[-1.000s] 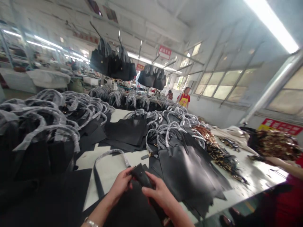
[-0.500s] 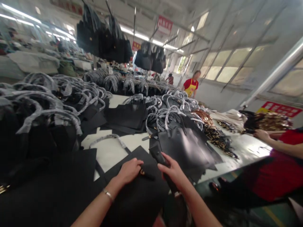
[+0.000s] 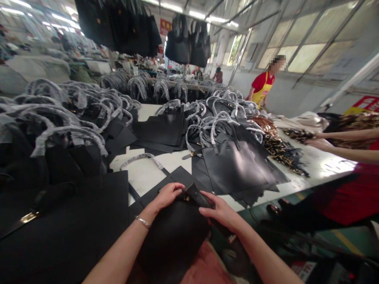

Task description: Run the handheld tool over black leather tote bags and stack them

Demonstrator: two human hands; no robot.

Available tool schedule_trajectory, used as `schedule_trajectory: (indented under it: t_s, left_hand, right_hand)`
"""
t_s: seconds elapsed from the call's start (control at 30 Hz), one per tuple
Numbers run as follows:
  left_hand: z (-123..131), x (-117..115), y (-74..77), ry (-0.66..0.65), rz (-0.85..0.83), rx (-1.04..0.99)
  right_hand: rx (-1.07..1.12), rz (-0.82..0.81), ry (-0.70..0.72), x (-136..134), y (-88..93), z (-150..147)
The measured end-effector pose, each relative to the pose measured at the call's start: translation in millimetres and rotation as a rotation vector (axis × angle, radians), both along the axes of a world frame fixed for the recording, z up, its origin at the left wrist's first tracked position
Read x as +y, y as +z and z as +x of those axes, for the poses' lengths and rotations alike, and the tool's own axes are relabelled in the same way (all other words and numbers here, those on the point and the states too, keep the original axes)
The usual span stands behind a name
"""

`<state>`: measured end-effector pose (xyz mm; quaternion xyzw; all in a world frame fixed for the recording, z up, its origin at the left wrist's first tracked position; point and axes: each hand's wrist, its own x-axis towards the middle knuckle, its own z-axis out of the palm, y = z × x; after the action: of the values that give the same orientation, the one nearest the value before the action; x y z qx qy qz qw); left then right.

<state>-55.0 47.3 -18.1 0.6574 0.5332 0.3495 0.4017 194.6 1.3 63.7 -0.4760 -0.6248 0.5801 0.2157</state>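
Note:
In the head view, my left hand (image 3: 169,196) is closed on the upper edge of a black leather bag panel (image 3: 174,230), close to a small gold fitting (image 3: 186,198). The panel is tilted up over my lap. My right hand (image 3: 219,209) grips a black strap (image 3: 194,192), whose wide end lies against the panel's top beside the fitting. Lower down, past my right wrist, the strap carries a metal buckle (image 3: 231,238). Parts of both my hands' fingers are hidden behind the leather.
Black bag pieces with plastic-wrapped handles (image 3: 71,138) crowd the left; more flat panels (image 3: 237,165) lie ahead right. A pile of gold-buckled straps (image 3: 286,156) is at the table's right side. A co-worker's hands (image 3: 321,142) reach in there. Finished bags (image 3: 188,43) hang overhead.
My left hand has lifted the panel's edge up and toward my right hand. The strap end now meets the panel by the gold fitting. The co-worker's arms have reached further left.

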Motion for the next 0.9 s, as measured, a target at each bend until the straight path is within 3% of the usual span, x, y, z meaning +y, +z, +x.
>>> schedule_trajectory:
  t_s: [0.23,0.33,0.47,0.63,0.77,0.9]
  left_hand:
    - [2,2,2.8,0.034,-0.075,-0.084]
    - [5,1,2.7,0.030,-0.062,-0.113]
    - [7,4,-5.4,0.120,-0.048,-0.124]
    - [13,16,-11.2,0.252,-0.112,-0.113]
    - [16,20,-0.2,0.264,-0.120,-0.068]
    - [11,10,18.3,0.101,-0.019,-0.025]
  right_hand:
    - [0.031,-0.075,0.078,1,-13.7,-3]
    - [0.045,-0.037,0.013,8,-21.3,-11]
    - [0.112,0.047,-0.120,15,-18.5,-12]
    - [0.103,0.067,-0.103,3,-13.3,10]
    - [0.101,0.150,-0.037,-9,-26.1,23]
    - [0.076,0.216,-0.044,-11,-40.7,24]
